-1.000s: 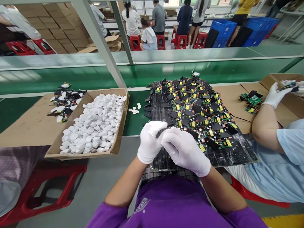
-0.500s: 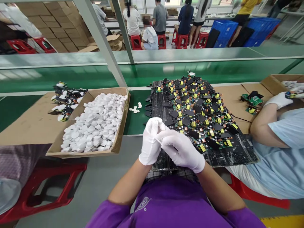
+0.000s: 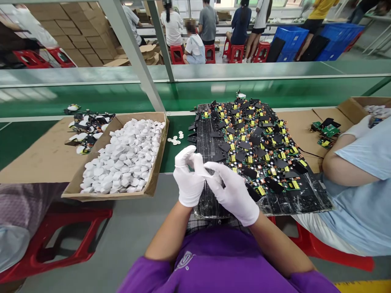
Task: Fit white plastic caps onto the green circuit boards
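Note:
My left hand (image 3: 187,179) and my right hand (image 3: 233,189), both in white gloves, meet over the near end of a black tray (image 3: 305,199). The right hand's fingertips pinch the loose fabric of the left glove near its thumb. The left hand's fingers are curled upward and hold nothing that I can see. The tray carries a heap of small green circuit boards (image 3: 253,138) with yellow parts and black tabs. A cardboard box (image 3: 155,162) full of white round caps (image 3: 122,156) stands left of my hands.
A few loose white caps (image 3: 174,140) lie on the green belt. More parts (image 3: 87,130) are piled on cardboard at far left. A co-worker's arm (image 3: 345,162) reaches to a box at right, beside boards (image 3: 325,130). A slanted metal post (image 3: 134,57) rises behind the box. A red stool (image 3: 61,236) sits lower left.
My hands have lifted and parted a little. The left fingers have uncurled upward while the right hand pulls at the left glove. The co-worker's hand has drawn back to the right.

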`<state>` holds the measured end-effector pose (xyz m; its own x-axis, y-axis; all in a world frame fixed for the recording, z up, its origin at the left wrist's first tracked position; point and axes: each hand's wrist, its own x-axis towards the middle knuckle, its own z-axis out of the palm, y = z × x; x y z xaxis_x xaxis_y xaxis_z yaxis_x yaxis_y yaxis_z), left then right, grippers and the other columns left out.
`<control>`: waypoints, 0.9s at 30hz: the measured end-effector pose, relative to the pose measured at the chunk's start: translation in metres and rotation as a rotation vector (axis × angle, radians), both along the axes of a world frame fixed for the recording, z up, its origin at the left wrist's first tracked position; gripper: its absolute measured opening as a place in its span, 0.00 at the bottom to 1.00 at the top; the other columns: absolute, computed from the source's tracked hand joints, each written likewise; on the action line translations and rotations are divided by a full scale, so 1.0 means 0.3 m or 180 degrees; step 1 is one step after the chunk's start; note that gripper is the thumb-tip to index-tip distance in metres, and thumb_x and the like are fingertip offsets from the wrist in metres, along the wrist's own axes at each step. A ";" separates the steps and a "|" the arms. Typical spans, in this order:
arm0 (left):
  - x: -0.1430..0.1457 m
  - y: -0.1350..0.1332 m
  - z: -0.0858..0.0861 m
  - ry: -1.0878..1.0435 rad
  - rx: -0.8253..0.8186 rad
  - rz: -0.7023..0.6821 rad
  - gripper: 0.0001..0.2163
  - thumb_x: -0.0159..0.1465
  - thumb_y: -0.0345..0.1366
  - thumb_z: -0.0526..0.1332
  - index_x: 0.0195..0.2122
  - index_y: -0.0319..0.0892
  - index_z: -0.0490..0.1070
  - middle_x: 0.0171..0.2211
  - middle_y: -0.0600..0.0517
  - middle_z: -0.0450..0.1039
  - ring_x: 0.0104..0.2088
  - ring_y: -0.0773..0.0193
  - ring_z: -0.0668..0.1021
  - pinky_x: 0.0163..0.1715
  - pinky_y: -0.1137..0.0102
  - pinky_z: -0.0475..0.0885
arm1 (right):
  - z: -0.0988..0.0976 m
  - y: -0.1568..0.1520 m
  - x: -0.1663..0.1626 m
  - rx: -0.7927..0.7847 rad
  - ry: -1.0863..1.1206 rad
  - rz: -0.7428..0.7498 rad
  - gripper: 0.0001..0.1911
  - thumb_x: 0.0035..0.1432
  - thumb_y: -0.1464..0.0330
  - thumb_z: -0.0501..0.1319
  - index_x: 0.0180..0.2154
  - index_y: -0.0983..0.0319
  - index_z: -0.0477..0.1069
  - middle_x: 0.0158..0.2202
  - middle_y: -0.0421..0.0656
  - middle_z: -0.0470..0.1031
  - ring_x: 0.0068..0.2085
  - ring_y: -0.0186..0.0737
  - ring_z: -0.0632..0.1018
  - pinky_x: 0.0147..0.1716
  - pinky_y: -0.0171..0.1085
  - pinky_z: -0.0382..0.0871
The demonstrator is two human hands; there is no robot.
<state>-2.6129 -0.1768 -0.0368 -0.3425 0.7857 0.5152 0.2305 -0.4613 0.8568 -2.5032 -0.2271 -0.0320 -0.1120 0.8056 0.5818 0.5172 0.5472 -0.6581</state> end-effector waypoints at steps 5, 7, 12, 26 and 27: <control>-0.022 -0.004 -0.012 0.1524 0.0126 -0.0015 0.10 0.64 0.38 0.64 0.45 0.43 0.75 0.26 0.55 0.74 0.24 0.68 0.72 0.29 0.71 0.65 | 0.016 0.019 0.006 0.1100 -0.1451 -0.0866 0.11 0.70 0.71 0.50 0.35 0.62 0.68 0.22 0.40 0.66 0.23 0.37 0.66 0.26 0.38 0.56; -0.033 -0.003 -0.008 0.1745 -0.0094 -0.0274 0.09 0.62 0.40 0.66 0.41 0.43 0.77 0.21 0.56 0.71 0.21 0.68 0.69 0.27 0.71 0.63 | 0.016 0.016 0.000 0.1174 -0.1829 -0.0814 0.10 0.68 0.73 0.52 0.33 0.63 0.67 0.22 0.40 0.66 0.23 0.37 0.65 0.26 0.39 0.55; -0.014 -0.017 0.001 -0.0074 -0.1045 -0.0832 0.07 0.63 0.40 0.63 0.33 0.43 0.74 0.18 0.59 0.60 0.18 0.72 0.64 0.21 0.74 0.59 | -0.029 -0.014 -0.023 0.1124 -0.1663 -0.0611 0.08 0.67 0.74 0.50 0.40 0.65 0.68 0.23 0.39 0.67 0.23 0.37 0.66 0.24 0.40 0.54; -0.185 0.032 -0.052 -0.2305 -0.1093 -0.1048 0.13 0.60 0.43 0.69 0.40 0.39 0.75 0.14 0.64 0.49 0.13 0.77 0.54 0.15 0.79 0.55 | 0.046 -0.063 -0.086 -0.0285 -0.1874 0.0683 0.17 0.67 0.73 0.52 0.55 0.58 0.66 0.56 0.45 0.74 0.35 0.35 0.79 0.26 0.34 0.68; -0.207 0.030 -0.062 -0.2262 -0.1112 -0.1044 0.13 0.60 0.43 0.69 0.40 0.39 0.75 0.14 0.64 0.49 0.13 0.77 0.54 0.15 0.79 0.55 | 0.058 -0.045 -0.056 -0.0322 -0.1813 0.0715 0.16 0.68 0.73 0.52 0.54 0.58 0.67 0.56 0.45 0.74 0.37 0.35 0.80 0.29 0.33 0.70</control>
<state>-2.6751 -0.1679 -0.0555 -0.2200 0.9751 -0.0259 -0.5140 -0.0934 0.8527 -2.5200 -0.2406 -0.0146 -0.5557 0.7743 0.3027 0.6818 0.6328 -0.3669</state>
